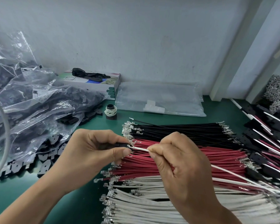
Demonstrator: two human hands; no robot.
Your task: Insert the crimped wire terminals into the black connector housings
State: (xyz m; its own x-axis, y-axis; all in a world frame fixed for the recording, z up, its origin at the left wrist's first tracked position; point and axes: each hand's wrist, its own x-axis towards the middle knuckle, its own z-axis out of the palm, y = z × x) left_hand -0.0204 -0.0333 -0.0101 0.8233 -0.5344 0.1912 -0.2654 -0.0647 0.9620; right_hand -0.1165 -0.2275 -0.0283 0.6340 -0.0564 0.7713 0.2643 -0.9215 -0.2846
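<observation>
My left hand (94, 147) pinches a small black connector housing (120, 145) between thumb and fingers. My right hand (176, 160) pinches a white wire (140, 148) near its crimped end, whose terminal touches the housing's opening. The wire's far part (229, 172) trails right behind my hand. Below the hands lie bundles of black wires (176, 129), red wires (152, 164) and white wires (144, 206), all with metal terminals at their ends.
Clear bags of black housings (31, 101) and loose housings (44, 157) lie at the left on the green table (31, 189). A glove box (94, 83), a small spool (111, 111), an empty plastic bag (160, 101) and finished assemblies (268, 135) surround the work area.
</observation>
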